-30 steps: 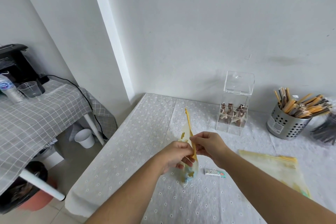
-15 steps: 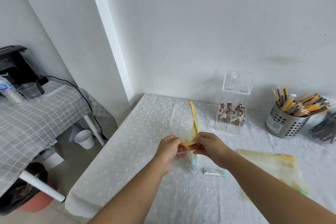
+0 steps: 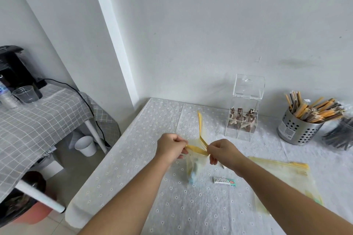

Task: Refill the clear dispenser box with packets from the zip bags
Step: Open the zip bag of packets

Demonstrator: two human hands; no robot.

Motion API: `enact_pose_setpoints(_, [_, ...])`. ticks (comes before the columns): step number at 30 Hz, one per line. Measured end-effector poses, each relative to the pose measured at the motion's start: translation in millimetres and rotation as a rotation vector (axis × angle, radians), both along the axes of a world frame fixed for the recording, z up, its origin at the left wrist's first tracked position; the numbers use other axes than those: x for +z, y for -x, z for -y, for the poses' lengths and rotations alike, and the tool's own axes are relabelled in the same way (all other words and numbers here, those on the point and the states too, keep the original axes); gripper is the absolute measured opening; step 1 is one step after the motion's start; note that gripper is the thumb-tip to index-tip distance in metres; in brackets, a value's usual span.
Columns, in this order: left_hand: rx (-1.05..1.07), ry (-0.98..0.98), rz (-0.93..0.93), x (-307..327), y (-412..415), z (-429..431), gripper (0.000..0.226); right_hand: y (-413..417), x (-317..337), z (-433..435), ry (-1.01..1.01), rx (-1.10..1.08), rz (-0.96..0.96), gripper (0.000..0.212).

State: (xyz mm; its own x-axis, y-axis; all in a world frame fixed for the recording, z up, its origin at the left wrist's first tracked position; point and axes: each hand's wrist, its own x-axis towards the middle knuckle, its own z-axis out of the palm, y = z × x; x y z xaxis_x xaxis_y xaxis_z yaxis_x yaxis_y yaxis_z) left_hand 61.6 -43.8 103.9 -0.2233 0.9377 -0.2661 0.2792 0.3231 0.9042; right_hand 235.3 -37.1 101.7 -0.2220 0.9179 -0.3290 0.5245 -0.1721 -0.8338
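Note:
My left hand (image 3: 171,147) and my right hand (image 3: 222,149) each pinch one side of the yellow zip strip of a small clear zip bag (image 3: 193,166), held above the table. The strip is pulled apart between them and the bag hangs below with a few pale packets inside, blurred. The clear dispenser box (image 3: 242,118) stands at the back, lid raised, with several brown packets in its bottom. One white packet (image 3: 224,181) lies on the cloth under my right wrist. A second, larger zip bag (image 3: 284,179) lies flat at the right.
A perforated metal cup (image 3: 298,129) full of stick packets stands at the back right, next to a dark bundle (image 3: 342,135). The table (image 3: 133,149) has its left edge close by. A side table (image 3: 38,120) at the left carries a black machine and cups.
My hands have moved apart, pulling the zip strip open sideways; a second ago they were close together on the bag's top.

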Motion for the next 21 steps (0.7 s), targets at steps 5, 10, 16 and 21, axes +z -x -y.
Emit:
enact_pose_setpoints(5, [-0.247,-0.124,-0.253,7,-4,1,0.011,10,1,-8,-0.101,-0.073,0.039,0.01])
enact_pose_setpoints(10, [-0.313,-0.098,-0.325,1,-1,6,0.011,16,6,-22,-0.16,-0.141,-0.086,0.006])
enact_pose_setpoints(16, [-0.21,-0.115,-0.26,1,-7,-1,0.014,17,1,-17,-0.078,-0.098,-0.208,0.005])
enact_pose_setpoints(21, [-0.148,-0.141,-0.376,2,0,-9,0.011,4,3,-20,-0.093,-0.112,-0.096,0.013])
